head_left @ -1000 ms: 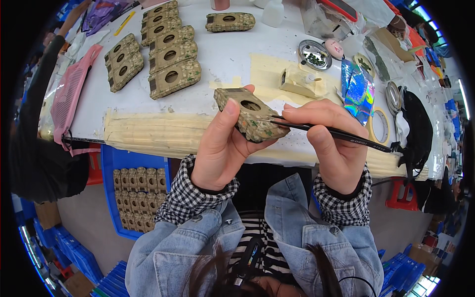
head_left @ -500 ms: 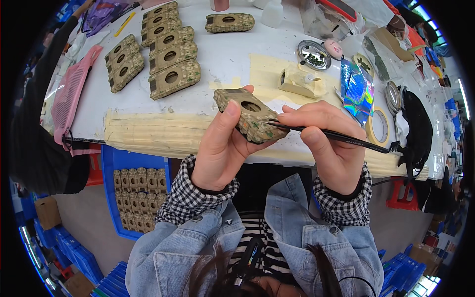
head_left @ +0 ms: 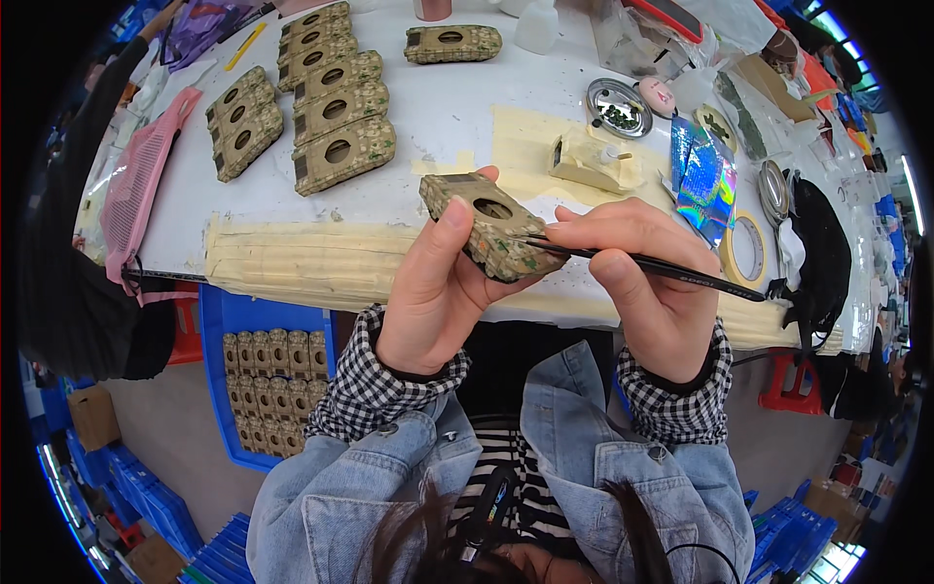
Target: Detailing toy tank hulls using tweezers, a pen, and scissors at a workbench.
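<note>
My left hand [head_left: 433, 282] grips a camouflage-patterned model tank hull [head_left: 508, 239] with a round hole in its top, tilted above the table's near edge. Pinched in my right hand [head_left: 650, 277] is a pair of black tweezers [head_left: 681, 271]. The tweezer tips meet the hull's upper surface near its right end; whether they hold a tiny part is too small to tell. Beyond my hands, a cream block [head_left: 593, 164] with a small round peg rests on masking tape. A round metal dish [head_left: 620, 107] with small dark green pieces stands behind it.
More camouflage hulls stand in rows [head_left: 336, 107] at the left, and one hull [head_left: 452, 45] lies at the back. A blue bin [head_left: 226, 428] of hulls is below the table. Right of my hand are a tape roll [head_left: 744, 246] and shiny blue film [head_left: 702, 180]. A person's dark sleeve [head_left: 73, 282] is at left.
</note>
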`<action>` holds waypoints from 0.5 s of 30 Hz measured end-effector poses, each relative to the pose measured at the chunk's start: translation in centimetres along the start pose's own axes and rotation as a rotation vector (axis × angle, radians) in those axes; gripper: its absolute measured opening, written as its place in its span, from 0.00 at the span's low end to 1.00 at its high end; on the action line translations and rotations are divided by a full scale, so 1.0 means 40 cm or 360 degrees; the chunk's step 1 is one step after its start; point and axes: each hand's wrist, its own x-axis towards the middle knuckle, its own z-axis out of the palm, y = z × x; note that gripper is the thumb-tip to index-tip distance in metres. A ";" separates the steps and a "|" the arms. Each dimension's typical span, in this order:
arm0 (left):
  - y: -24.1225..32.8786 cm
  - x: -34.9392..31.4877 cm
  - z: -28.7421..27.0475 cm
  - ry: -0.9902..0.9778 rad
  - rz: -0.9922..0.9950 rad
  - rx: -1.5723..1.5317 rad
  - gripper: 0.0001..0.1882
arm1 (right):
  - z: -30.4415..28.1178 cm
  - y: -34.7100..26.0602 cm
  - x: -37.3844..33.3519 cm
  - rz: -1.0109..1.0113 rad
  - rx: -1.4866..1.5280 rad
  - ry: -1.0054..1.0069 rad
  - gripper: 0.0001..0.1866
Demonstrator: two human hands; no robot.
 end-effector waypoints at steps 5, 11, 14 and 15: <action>-0.001 0.001 0.002 -0.0003 0.0002 -0.0036 0.31 | 0.000 0.000 -0.001 0.0010 0.0017 0.0019 0.08; 0.000 0.000 0.003 0.0003 -0.0005 -0.0029 0.31 | 0.001 -0.006 -0.002 0.0070 0.0037 0.0009 0.13; 0.000 0.000 0.003 0.0004 -0.0009 -0.0020 0.31 | 0.000 -0.004 -0.003 0.0057 0.0036 0.0009 0.13; 0.001 0.000 0.004 0.0004 -0.0008 -0.0017 0.31 | -0.001 -0.003 -0.003 0.0052 0.0041 0.0012 0.11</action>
